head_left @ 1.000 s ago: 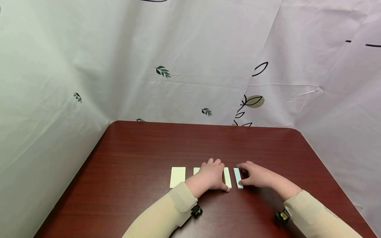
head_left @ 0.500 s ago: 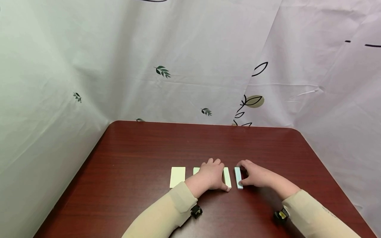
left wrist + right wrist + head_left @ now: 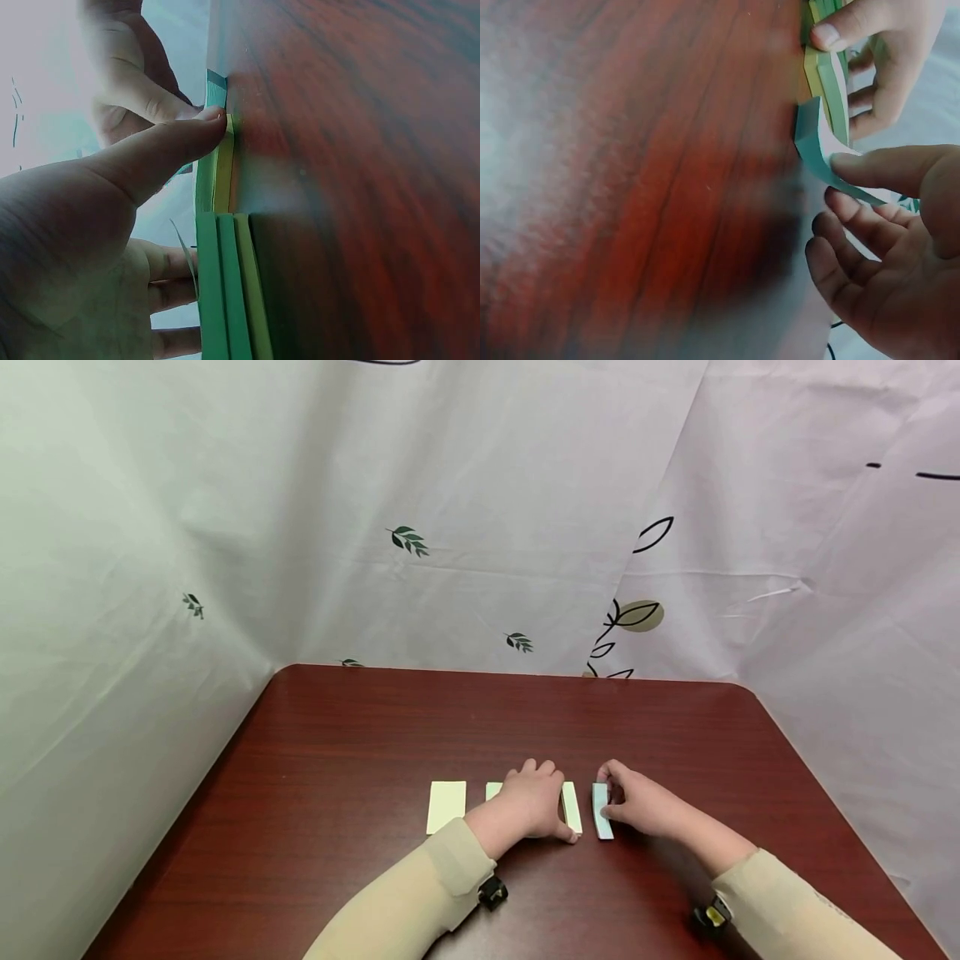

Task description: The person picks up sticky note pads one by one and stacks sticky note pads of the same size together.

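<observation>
My left hand spans a low row of sticky note pads, its thumb at the near end of a narrow pale yellow-green pad and its fingers towards the far end. Green and yellow pad edges show beneath that palm in the left wrist view. Just to the right, my right hand pinches a narrow light blue sticky note pad between thumb and fingers. In the right wrist view the blue pad bends, its far part curving up off the table.
A square pale yellow sticky note pad lies left of my left hand. Part of another pale pad shows behind that wrist. Everything rests on a dark red wooden table, with a white patterned cloth hanging behind it.
The blue pad has shifted slightly right and now bends upward, with my right fingers drawn closer round its far end. My left hand stays in place.
</observation>
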A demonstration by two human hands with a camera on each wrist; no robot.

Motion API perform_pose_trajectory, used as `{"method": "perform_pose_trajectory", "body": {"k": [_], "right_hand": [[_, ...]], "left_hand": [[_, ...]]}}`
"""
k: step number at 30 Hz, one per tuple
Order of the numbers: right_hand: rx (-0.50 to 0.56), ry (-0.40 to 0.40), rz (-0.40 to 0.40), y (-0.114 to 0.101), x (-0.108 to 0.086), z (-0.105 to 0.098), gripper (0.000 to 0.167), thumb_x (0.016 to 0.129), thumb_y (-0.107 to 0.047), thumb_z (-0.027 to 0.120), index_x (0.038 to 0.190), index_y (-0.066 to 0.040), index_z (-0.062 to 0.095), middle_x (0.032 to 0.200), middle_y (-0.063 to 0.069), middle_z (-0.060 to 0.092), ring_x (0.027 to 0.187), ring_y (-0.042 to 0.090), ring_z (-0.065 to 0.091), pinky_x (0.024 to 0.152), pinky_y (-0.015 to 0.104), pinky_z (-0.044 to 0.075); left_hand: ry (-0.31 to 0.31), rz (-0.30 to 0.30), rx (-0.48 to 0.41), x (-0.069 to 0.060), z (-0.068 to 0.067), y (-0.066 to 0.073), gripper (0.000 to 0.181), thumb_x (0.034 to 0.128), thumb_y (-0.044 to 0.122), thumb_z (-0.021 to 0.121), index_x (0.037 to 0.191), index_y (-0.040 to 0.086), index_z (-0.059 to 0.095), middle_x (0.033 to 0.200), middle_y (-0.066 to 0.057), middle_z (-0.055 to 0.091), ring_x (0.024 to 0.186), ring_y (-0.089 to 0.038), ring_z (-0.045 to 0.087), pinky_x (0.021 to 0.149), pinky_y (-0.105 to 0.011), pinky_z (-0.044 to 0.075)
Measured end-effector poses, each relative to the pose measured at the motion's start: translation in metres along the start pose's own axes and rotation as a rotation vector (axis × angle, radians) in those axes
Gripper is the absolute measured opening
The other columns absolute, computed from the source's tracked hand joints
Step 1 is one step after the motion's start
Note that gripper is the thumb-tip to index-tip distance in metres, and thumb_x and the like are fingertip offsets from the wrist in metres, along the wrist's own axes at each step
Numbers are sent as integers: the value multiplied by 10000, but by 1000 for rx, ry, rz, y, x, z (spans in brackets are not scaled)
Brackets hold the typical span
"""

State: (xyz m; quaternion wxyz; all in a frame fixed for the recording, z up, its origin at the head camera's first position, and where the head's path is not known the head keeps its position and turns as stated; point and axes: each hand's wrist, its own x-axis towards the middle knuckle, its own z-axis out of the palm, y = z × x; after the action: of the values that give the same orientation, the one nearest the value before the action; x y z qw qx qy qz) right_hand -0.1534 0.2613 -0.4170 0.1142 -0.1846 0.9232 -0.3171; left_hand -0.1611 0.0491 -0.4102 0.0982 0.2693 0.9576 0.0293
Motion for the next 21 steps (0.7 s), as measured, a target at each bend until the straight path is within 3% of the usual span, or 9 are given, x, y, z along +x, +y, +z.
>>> {"method": "perform_pose_trajectory", "body": {"k": [3, 7, 13, 21], "right_hand": [[30, 33, -32, 1, -2, 1, 308, 864, 3, 702, 1062, -80, 481, 854, 17, 520, 757, 106, 508, 642, 261, 433], [178, 17, -32, 0, -4, 1, 267, 924, 4, 634, 1124, -65, 471, 912, 63, 494, 759, 125, 538, 634, 301, 512], [388, 21, 19, -5, -2, 1, 275, 961, 0, 580, 1203, -13, 450, 948, 120, 458, 759, 193, 559, 578, 410, 562], [547, -48, 122, -12, 5, 10, 377, 976, -50, 573, 1295, 61, 405, 982, 144, 543, 732, 251, 612, 595, 393, 574]], "left_hand": [[2, 1, -5, 0, 0, 0, 791, 679, 709, 769, 1239, 174, 609, 1222, 41, 540, 1088, -210, 485, 845, -387, 460], [3, 5, -4, 0, 0, -1, 793, 679, 709, 769, 1236, 168, 609, 1223, 35, 542, 1087, -214, 484, 843, -389, 459], [3, 13, -4, 1, 1, -1, 795, 688, 714, 758, 1244, 166, 607, 1235, 32, 541, 1090, -216, 482, 849, -391, 459], [15, 19, -13, 2, 4, -2, 775, 679, 711, 767, 1203, 163, 611, 1180, 30, 548, 1044, -216, 481, 822, -384, 455]]}}
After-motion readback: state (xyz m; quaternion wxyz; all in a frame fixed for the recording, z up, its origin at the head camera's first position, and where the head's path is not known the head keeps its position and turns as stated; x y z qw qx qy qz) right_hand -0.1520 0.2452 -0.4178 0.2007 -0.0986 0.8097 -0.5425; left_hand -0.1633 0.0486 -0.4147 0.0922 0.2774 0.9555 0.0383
